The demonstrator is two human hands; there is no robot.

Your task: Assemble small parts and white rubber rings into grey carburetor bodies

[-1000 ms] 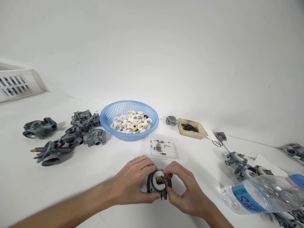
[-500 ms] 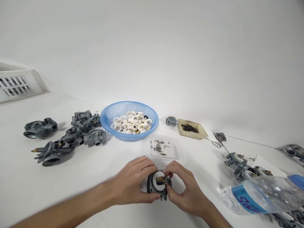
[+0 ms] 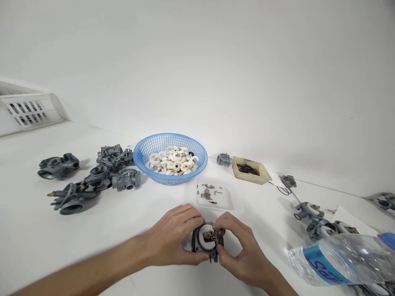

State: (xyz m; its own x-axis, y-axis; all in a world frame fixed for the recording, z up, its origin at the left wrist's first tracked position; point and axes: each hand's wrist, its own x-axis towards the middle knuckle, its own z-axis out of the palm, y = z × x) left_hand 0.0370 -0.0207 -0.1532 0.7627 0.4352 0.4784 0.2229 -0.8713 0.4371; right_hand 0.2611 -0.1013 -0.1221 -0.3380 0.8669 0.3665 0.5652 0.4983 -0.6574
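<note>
A grey metal carburetor body rests on the white table at the bottom centre, its round opening facing up. Inside it lies a white ring-shaped float around brass parts. My left hand grips the body from the left, thumb at the near side and fingers at the far side. From the right, my right hand pinches at the float's hinge side with thumb and index finger; whatever small part is between the fingertips is hidden. Beyond the hands is a clear tray of small metal pins.
A blue basket of white floats stands behind. Carburetor bodies lie at left, a white crate farther back. To the right are a cream tray of black rings, more carburetors and a plastic bottle.
The view has shifted slightly, so the table objects appear a little farther right. Both hands keep their hold on the carburetor, with the right fingers barely moved.
</note>
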